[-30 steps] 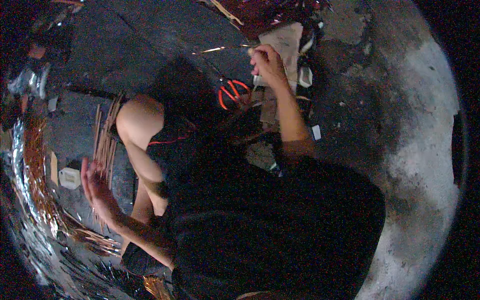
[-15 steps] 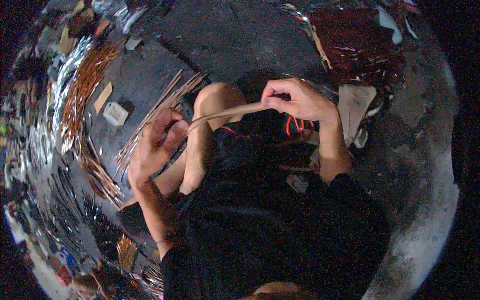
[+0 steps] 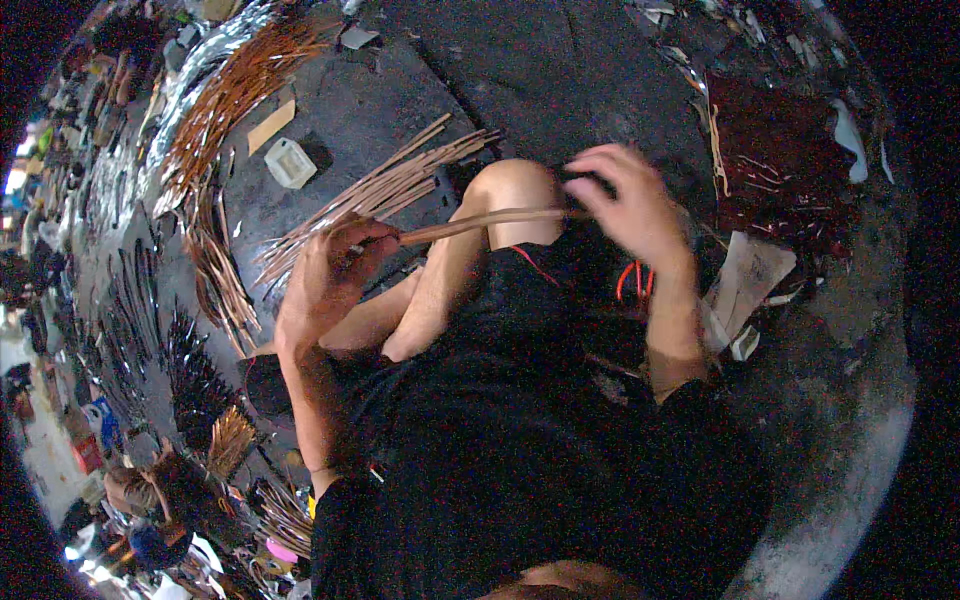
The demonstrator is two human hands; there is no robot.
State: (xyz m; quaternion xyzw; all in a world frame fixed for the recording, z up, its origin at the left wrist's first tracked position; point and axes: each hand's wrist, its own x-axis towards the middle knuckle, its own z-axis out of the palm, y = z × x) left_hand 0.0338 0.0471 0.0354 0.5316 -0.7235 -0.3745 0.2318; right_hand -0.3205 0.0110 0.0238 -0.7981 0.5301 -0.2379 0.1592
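My left hand point(image 3: 335, 265) is closed on one end of a long, thin brown strip point(image 3: 490, 219). The strip runs nearly level to the right, passing in front of my bare knee point(image 3: 515, 185). At its far end my right hand point(image 3: 635, 210) hovers, slightly blurred, with thumb and fingers apart and nothing visible between them. Just beyond my left hand, a loose bundle of similar brown strips point(image 3: 400, 185) lies on the dark floor. What the strip is made of I cannot tell.
A white plastic block point(image 3: 290, 163) and a tan piece point(image 3: 271, 126) lie beyond the bundle. Copper-brown strips point(image 3: 235, 95) curve along the left, near black ones point(image 3: 140, 310). At right are a dark red sheet point(image 3: 775, 150), a pale scrap point(image 3: 750, 275) and red loops point(image 3: 634, 282).
My right hand has let go of the strip, its fingers now spread. The left hand keeps its hold, and the strip looks straighter. The whole view has shifted, with floor items farther right.
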